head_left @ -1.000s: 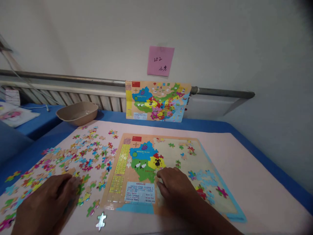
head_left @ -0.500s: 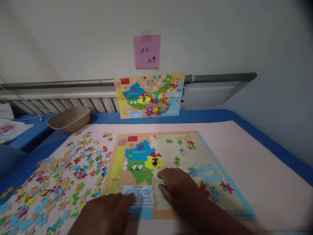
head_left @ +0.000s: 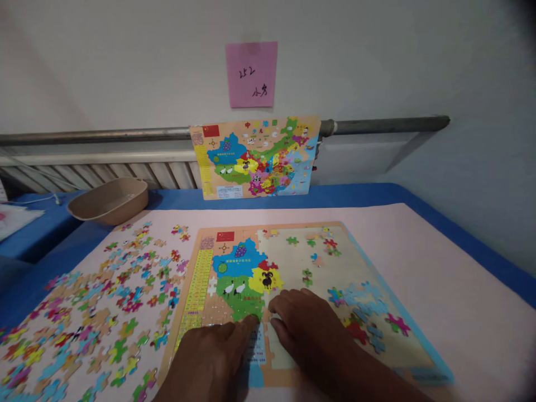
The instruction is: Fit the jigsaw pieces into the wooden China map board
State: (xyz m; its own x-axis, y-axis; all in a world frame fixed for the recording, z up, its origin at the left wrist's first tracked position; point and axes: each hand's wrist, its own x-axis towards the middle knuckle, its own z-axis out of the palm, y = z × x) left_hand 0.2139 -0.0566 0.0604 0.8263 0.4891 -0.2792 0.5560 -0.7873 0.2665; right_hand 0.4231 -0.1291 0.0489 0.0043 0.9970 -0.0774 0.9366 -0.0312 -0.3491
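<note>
A puzzle board (head_left: 288, 262) with a map picture lies on the pink mat (head_left: 422, 268) in front of me. Its left part is filled with blue, green and yellow regions (head_left: 240, 279); the right part is mostly bare with a few scattered pieces (head_left: 360, 301). My left hand (head_left: 213, 357) rests on the board's near edge, fingers together, tips at the lower edge of the green region; anything under them is hidden. Touching it on the right, my right hand (head_left: 301, 324) lies flat on the board, palm down, fingers stretched.
Many loose coloured pieces (head_left: 104, 301) cover the mat left of the board. A tan bowl (head_left: 108, 200) sits at the back left. A finished map picture (head_left: 255, 159) leans against the wall under a pink note (head_left: 251, 73). A metal pipe (head_left: 389, 125) runs along the wall.
My left hand has moved from the loose pieces on the left to the board's near edge, beside the right hand, carrying a small grey piece on the way. The right hand has stayed put.
</note>
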